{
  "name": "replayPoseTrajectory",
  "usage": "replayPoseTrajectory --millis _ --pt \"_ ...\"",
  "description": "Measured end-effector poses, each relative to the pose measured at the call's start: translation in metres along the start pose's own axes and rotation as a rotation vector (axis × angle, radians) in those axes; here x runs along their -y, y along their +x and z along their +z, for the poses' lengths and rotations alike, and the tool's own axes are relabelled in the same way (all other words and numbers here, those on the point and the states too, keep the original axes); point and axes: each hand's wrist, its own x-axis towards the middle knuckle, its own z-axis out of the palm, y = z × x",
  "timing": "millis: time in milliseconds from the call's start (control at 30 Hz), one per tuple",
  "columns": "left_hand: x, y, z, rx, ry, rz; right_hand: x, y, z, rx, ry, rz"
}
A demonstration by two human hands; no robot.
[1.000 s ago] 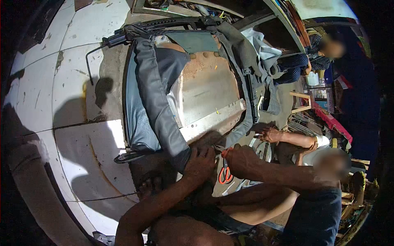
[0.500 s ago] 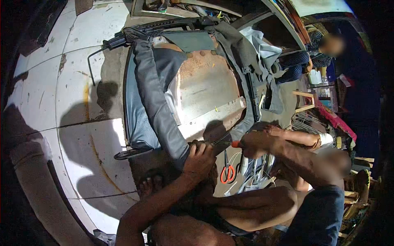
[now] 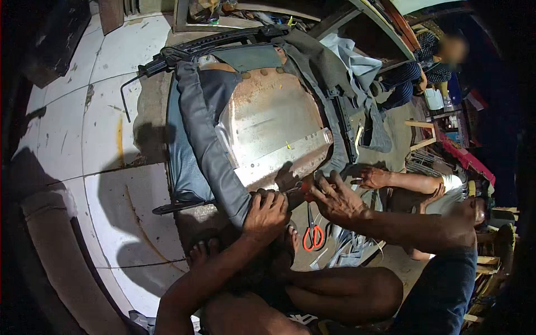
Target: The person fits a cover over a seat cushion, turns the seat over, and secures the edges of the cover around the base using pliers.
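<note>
A seat [image 3: 187,151] lies underside up on the floor, its dark grey cover [image 3: 209,148] folded around a bare metal pan [image 3: 273,120]. My left hand [image 3: 268,215] is closed over the cover's near edge, fingers curled on the fabric. Just to its right, my right hand [image 3: 340,201] has its fingers bent around an orange-handled tool [image 3: 306,190] at the same edge. Most of that tool is hidden, so its kind does not show. Scissors with orange handles [image 3: 314,237] lie on the floor below my right hand.
Another person's hand [image 3: 373,178] reaches in close to my right hand. A second person [image 3: 430,64] sits at the far right. A bent metal rod [image 3: 125,100] sticks out at the seat's far left. Fabric scraps [image 3: 346,251] and a small wooden stool [image 3: 421,134] are on the right.
My right hand has moved a little left, toward my left hand, and its fingers have spread more over the orange handle. My left hand stays on the cover. The view has shifted slightly.
</note>
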Motion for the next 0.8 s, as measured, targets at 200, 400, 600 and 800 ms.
replayPoseTrajectory --millis 200,400,600,800 --pt "-0.002 0.000 -0.001 -0.065 -0.045 -0.024 -0.011 0.010 0.006 -0.067 0.009 -0.065" --pt "-0.001 -0.002 0.004 -0.098 -0.017 -0.010 -0.006 0.023 0.021 -0.192 0.019 -0.013" --pt "0.001 -0.005 0.007 -0.015 -0.082 -0.029 -0.028 0.040 0.012 0.167 0.536 0.024" --pt "0.000 -0.004 0.002 -0.083 -0.141 -0.062 -0.070 0.044 0.034 0.813 1.816 0.374"
